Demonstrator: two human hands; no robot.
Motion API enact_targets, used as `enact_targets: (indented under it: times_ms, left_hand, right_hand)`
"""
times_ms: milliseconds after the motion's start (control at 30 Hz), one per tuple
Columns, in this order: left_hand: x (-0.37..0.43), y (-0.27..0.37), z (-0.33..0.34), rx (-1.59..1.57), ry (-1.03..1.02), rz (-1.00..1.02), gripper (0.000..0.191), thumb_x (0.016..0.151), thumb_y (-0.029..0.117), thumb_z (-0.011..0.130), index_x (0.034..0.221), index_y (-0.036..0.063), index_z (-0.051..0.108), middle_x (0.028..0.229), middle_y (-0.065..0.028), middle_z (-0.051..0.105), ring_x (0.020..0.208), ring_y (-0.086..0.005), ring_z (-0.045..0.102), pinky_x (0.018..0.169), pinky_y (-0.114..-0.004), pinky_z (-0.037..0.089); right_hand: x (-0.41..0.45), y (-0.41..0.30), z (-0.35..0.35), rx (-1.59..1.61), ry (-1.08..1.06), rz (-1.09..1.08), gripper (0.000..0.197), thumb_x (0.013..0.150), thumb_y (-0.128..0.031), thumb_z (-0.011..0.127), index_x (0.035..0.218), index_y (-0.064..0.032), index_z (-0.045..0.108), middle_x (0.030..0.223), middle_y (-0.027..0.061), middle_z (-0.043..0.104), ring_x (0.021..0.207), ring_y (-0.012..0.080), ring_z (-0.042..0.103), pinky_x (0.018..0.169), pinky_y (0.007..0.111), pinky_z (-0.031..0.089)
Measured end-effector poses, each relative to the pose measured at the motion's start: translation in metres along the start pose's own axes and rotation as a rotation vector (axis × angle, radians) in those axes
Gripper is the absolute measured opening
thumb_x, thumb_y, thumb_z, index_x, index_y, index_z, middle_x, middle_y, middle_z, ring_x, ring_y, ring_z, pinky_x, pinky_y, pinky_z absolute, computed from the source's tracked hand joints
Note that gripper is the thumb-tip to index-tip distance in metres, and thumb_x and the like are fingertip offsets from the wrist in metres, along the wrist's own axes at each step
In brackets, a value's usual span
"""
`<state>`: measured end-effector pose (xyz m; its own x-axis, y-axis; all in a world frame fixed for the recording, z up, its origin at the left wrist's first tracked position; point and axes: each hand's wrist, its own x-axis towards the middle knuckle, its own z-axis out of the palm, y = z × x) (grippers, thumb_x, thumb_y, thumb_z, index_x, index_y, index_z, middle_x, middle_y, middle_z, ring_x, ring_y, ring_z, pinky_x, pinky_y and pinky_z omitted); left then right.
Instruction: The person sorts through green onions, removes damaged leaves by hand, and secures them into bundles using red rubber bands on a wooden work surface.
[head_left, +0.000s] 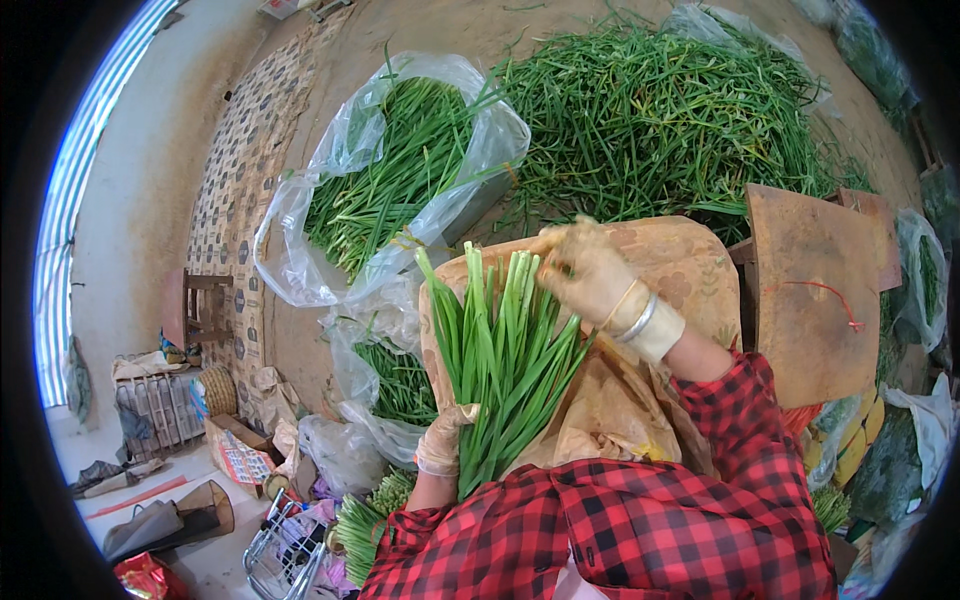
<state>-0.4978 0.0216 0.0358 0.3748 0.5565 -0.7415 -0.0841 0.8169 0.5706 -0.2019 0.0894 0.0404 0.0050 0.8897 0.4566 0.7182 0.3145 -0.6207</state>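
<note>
My gloved left hand (442, 442) grips a bunch of long flat green leaves, likely garlic chives (499, 352), from its left side near the leaf tips. The pale stalk ends point away from me, fanned over a brown floral-patterned board or cushion (675, 274) before me. Beside those ends, on their right, is my gloved right hand (589, 274), with rubber bands and a silvery bangle at the wrist. Its fingers are bent and blurred by motion. Whether they touch a stalk or hold anything cannot be made out. Crumpled brown sheeting (600, 420) covers my lap.
Beyond the board lies a large heap of loose green leaves (660, 120). A clear plastic bag (502, 139) of similar leaves stands left of it. At right is a wooden stool (810, 330) bearing a red string (847, 304). Trimmed bundles (360, 532) and a metal-framed cart (281, 547) are at lower left.
</note>
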Motion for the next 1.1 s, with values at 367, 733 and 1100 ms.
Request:
enact_targets:
  times_ms: [367, 733, 1100]
  left_hand:
    - [0.008, -0.009, -0.027, -0.079, -0.01, -0.034, 0.046, 0.075, 0.014, 0.067, 0.117, 0.0057, 0.048, 0.086, -0.0042, 0.063, 0.073, -0.0149, 0.059, 0.067, -0.029, 0.05]
    - [0.043, 0.055, 0.029, 0.515, -0.335, 0.101, 0.092, 0.073, 0.033, 0.072, 0.142, 0.0011, 0.021, 0.146, -0.0096, 0.026, 0.133, -0.0214, 0.025, 0.109, -0.035, 0.017]
    - [0.069, 0.119, 0.1, 1.427, 0.076, 0.88, 0.077, 0.082, 0.04, 0.061, 0.137, -0.0048, 0.029, 0.11, -0.0183, 0.058, 0.102, -0.0335, 0.054, 0.09, -0.041, 0.041]
  right_hand:
    - [0.036, 0.204, -0.176, -0.256, 0.368, 0.864, 0.096, 0.076, -0.054, 0.063, 0.14, 0.0038, 0.019, 0.14, 0.0239, 0.033, 0.123, 0.0375, 0.042, 0.099, 0.038, 0.04]
    - [0.018, -0.001, 0.038, 1.968, -0.158, 0.555, 0.072, 0.084, -0.017, 0.065, 0.141, -0.0099, 0.022, 0.112, 0.0083, 0.06, 0.1, 0.0214, 0.06, 0.087, 0.035, 0.049]
    - [0.015, -0.013, 0.027, 1.565, 0.059, 0.748, 0.033, 0.084, -0.012, 0.065, 0.114, -0.0043, 0.055, 0.098, 0.0025, 0.062, 0.09, 0.0117, 0.059, 0.084, 0.027, 0.049]
